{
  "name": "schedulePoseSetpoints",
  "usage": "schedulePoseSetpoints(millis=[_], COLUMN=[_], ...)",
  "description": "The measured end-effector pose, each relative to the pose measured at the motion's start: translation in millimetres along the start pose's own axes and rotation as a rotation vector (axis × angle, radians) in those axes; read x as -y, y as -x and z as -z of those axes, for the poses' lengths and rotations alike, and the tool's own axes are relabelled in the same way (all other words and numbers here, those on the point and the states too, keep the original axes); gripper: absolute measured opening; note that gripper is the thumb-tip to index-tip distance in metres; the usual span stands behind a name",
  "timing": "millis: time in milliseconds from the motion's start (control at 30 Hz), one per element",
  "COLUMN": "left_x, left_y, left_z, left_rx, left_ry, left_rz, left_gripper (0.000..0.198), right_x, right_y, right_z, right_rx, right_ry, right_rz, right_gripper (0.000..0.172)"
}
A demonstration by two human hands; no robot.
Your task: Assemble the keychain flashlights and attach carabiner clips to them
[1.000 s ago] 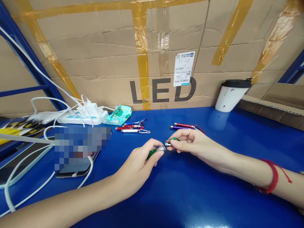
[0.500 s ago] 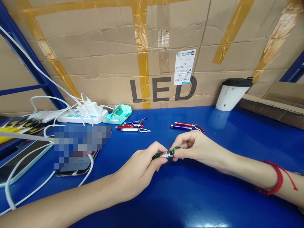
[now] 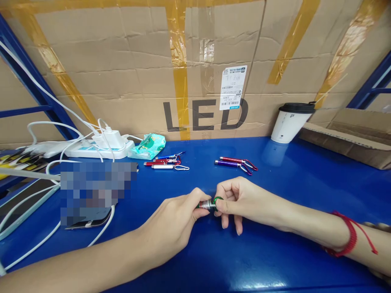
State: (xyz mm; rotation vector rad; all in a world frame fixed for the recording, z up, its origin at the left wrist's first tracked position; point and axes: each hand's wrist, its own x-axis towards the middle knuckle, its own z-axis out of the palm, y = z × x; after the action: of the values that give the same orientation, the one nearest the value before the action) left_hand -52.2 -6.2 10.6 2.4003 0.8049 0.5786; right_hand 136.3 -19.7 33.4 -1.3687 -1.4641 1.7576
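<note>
My left hand (image 3: 175, 217) is closed around a green keychain penlight (image 3: 205, 204); its silver end sticks out between thumb and fingers, the rest being hidden. On that end sits a green carabiner clip (image 3: 218, 199), pinched by the thumb and forefinger of my right hand (image 3: 240, 197), whose lower fingers hang loose. Beyond the hands, a red penlight (image 3: 231, 159) and a purple penlight (image 3: 227, 163) lie side by side, with clips. Farther left lie a blue penlight (image 3: 165, 157), another red penlight (image 3: 150, 163) and a silver penlight (image 3: 163, 167).
A lidded paper cup (image 3: 289, 124) stands at the back right near an open cardboard box (image 3: 345, 144). At left are a power strip (image 3: 82, 152), white cables, a tissue pack (image 3: 148, 146) and phones (image 3: 91, 217). A large carton (image 3: 134, 81) backs the blue table (image 3: 275, 260).
The view has shifted slightly, moving things a little left in the picture. My right hand's lower fingers have loosened and extended downward. Both hands keep their grip on the penlight and its clip.
</note>
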Motion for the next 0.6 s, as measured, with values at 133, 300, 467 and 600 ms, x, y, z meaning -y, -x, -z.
schedulePoseSetpoints(millis=[133, 300, 467, 600], left_x=[-2, -4, -7, -6], left_y=[-1, -5, -8, -7], left_z=[-0.7, 2.0, 4.2, 4.2], left_rx=[0.004, 0.011, 0.022, 0.046], left_ry=[-0.035, -0.044, -0.024, -0.033], left_rz=[0.028, 0.105, 0.151, 0.142], left_gripper=[0.021, 0.019, 0.018, 0.019], right_x=[1, -3, -9, -8], right_y=[-1, -8, -10, -6], right_z=[-2, 2, 7, 10], right_rx=[-0.014, -0.073, -0.255, -0.341], right_ry=[-0.020, 0.055, 0.243, 0.404], right_rz=[-0.002, 0.057, 0.311, 0.431], right_gripper=[0.068, 0.065, 0.054, 0.038])
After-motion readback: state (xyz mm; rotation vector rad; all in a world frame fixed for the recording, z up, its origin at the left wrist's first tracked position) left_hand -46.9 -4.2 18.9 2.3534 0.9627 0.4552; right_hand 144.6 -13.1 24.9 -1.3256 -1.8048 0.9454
